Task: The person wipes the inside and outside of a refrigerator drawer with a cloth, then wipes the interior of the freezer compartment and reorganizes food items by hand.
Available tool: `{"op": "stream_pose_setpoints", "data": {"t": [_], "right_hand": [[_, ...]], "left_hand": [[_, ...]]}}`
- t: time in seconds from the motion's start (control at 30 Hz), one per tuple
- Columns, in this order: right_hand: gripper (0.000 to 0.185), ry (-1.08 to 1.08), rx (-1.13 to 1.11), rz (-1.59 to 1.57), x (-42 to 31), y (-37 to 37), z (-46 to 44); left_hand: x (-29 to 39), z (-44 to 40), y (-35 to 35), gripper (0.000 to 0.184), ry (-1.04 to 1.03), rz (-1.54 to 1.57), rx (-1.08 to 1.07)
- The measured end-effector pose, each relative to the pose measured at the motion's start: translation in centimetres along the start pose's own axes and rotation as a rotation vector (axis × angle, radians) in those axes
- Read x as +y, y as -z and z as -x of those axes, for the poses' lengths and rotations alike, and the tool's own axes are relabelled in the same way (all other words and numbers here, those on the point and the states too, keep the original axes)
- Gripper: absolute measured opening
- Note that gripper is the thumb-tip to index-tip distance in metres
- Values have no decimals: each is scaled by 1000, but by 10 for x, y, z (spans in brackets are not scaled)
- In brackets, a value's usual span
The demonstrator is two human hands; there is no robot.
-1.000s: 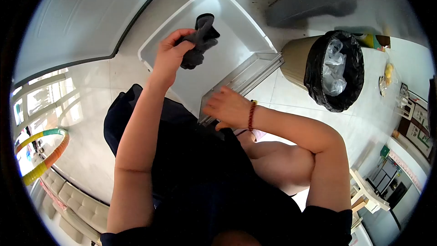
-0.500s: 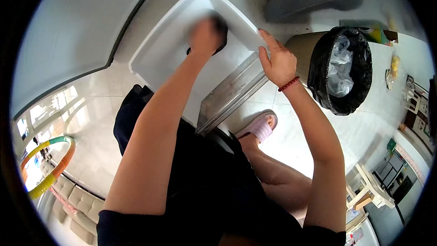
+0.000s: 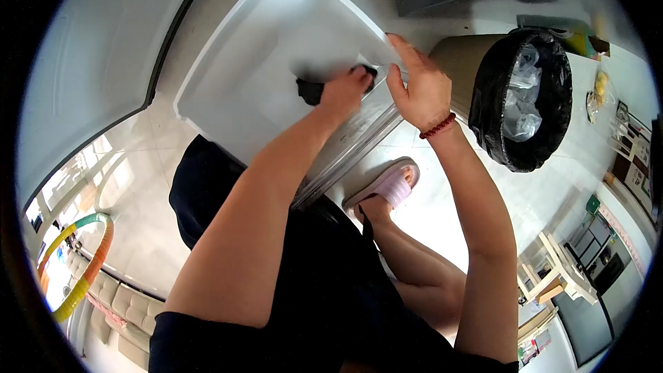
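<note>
A white plastic drawer [image 3: 235,34] with a clear front panel [image 3: 352,135] lies tilted before me. Inside it, near the clear panel, my left hand [image 3: 343,94] is closed on a dark grey cloth [image 3: 312,90], which shows on both sides of the fingers and is partly blurred. My right hand [image 3: 423,86], with a red bead bracelet [image 3: 438,126] at the wrist, rests on the drawer's right corner. Its thumb and fingers are apart, with the rim between them.
To the right stands a bin lined with a black bag [image 3: 487,97], with clear plastic inside. A grey door [image 3: 97,48] is at the left. My foot in a pink slipper [image 3: 394,188] is below the drawer. A coloured hoop [image 3: 103,235] is at the lower left.
My left hand went deeper into the drawer with the cloth, then right towards the clear panel. My right hand moved from the panel's lower end to the right corner. The drawer shifted slightly left.
</note>
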State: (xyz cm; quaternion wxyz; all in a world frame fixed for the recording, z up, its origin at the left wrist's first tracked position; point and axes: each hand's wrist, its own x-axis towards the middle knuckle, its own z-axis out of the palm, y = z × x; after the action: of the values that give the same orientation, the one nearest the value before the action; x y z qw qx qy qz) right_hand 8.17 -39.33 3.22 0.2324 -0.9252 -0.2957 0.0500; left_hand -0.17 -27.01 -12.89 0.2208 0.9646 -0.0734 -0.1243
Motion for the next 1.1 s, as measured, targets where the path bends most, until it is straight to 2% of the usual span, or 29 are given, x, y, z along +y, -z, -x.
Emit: {"op": "stream_pose_setpoints", "data": {"t": [0.03, 0.13, 0.17, 0.2, 0.27, 0.33, 0.37, 0.4, 0.47, 0.57, 0.67, 0.77, 0.87, 0.97, 1.03, 1.1], "right_hand": [[44, 1, 8, -6, 1, 0, 1], [43, 10, 28, -15, 1, -1, 1], [43, 17, 29, -10, 1, -1, 1], [42, 18, 27, -7, 0, -1, 2], [41, 30, 54, -12, 2, -4, 3], [41, 36, 58, -11, 3, -5, 2], [41, 31, 47, -7, 3, -5, 2], [41, 25, 34, 0, 3, -5, 2], [41, 18, 22, -4, 3, -5, 3], [40, -2, 13, -22, 3, -6, 4], [41, -8, 6, -29, 3, -6, 3], [41, -34, -28, -28, 1, -4, 3], [41, -49, -42, -18, -4, -1, 0], [41, -63, -66, 7, -1, -1, 1], [41, -65, -66, 9, 0, -2, 1], [41, -55, -56, 4, 0, -2, 1]], "left_hand": [[4, 6, -3, 30, -81, 12, -29], [-23, 4, 12, 23, -152, -8, 28], [-36, -9, 13, 21, 197, 236, 105], [-42, -10, 52, 20, 336, 277, 66], [-58, -12, 69, 23, 205, 265, 380], [-58, -15, 39, 24, 19, 177, 253], [-48, -11, 17, 29, -131, 264, 276], [-34, -3, 5, 38, -204, 152, 186], [-5, 0, 21, 48, -158, 224, 22], [-6, -1, 5, 54, -292, 119, 188], [7, -10, 15, 50, -171, 45, -84], [18, -12, 35, 44, -58, -21, -215], [12, -13, 23, 32, -157, -100, -182], [-14, -10, 12, 24, -300, -176, -314], [-51, -10, -27, 23, -410, -395, -294], [-53, -6, 24, 26, -373, -498, -558]]}}
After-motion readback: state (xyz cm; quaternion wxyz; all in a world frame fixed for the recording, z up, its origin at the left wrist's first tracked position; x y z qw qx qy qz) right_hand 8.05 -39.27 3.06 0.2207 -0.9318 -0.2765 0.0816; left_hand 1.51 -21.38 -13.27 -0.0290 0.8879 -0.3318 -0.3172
